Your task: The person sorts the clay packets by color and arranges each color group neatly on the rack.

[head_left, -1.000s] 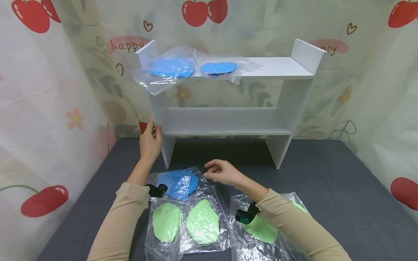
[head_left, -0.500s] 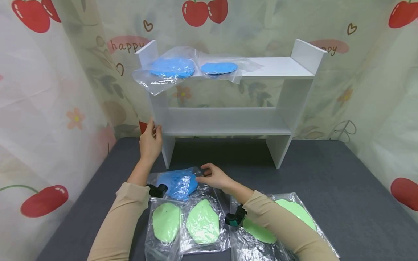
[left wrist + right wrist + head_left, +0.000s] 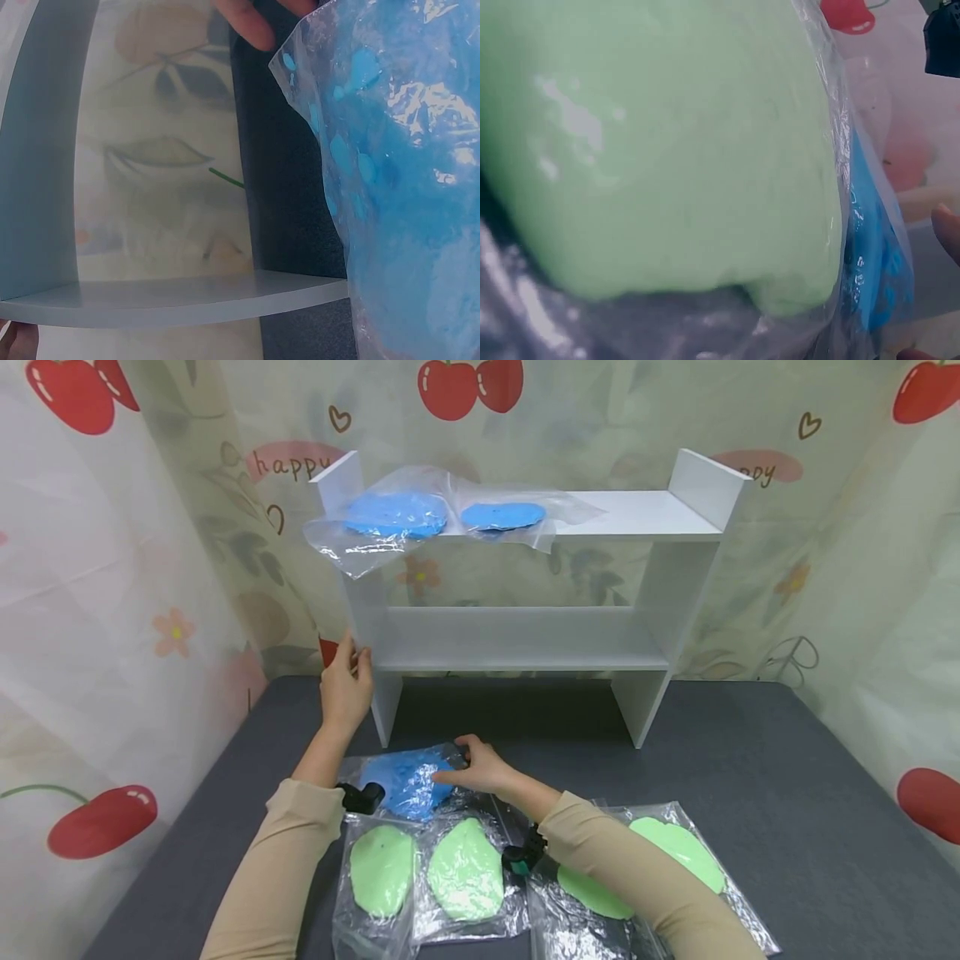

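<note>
My left hand [image 3: 347,689] rests against the outer left side of the white shelf [image 3: 525,664], its fingers loosely bent. In the left wrist view part of that hand [image 3: 19,341] shows at the lower left corner, by the side panel. My right hand [image 3: 483,768] reaches over the right edge of a clear bag holding a flat blue piece [image 3: 397,777], on the table before the shelf. Its thumb lies over the blue piece and its fingers are at the bag's far corner, spread apart. Whether they press on the plastic I cannot tell.
Two bagged blue pieces [image 3: 397,515] lie on the shelf's top board, plastic hanging over the front. Bagged green pieces [image 3: 465,870] lie on the dark table [image 3: 750,785] at the front, some partly under my right forearm. A printed curtain [image 3: 600,410] surrounds the table.
My right hand has moved left and slightly down, from beside the bagged blue piece on the table to over its right edge. The left hand and the shelf stay put.
</note>
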Tool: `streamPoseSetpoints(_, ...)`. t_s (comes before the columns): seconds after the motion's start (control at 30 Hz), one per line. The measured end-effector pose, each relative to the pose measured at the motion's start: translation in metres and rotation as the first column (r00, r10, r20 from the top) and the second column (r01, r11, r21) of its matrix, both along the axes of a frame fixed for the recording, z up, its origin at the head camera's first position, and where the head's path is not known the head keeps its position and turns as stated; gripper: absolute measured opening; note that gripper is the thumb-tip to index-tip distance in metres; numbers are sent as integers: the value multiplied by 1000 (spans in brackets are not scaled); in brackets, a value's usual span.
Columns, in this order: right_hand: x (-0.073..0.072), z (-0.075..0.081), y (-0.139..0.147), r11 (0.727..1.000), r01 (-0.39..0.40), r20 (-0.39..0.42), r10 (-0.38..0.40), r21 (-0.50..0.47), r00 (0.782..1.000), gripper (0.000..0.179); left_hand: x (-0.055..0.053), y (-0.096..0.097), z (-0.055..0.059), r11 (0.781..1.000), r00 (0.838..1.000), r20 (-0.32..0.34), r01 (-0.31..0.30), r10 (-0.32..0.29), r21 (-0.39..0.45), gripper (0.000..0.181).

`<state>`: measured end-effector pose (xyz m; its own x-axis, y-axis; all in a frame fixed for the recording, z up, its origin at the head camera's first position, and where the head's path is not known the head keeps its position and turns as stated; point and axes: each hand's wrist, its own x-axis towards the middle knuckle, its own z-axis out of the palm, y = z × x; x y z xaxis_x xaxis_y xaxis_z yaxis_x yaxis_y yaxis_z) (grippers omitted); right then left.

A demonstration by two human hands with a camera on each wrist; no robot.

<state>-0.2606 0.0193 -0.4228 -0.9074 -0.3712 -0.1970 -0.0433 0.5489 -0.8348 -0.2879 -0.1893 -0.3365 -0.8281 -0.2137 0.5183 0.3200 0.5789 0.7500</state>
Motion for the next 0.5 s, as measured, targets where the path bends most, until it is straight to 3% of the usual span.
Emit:
streamPoseSetpoints(0.23,2,2,-11,992,14,-68,-5,127,998,92,0,0,0,1000,1000,2,1,-1,0,49)
streamPoseSetpoints(0.5,3,-2,-17,961,28,-167,19,274,986,98,1,0,0,1000,1000,4,4,-4,7,49)
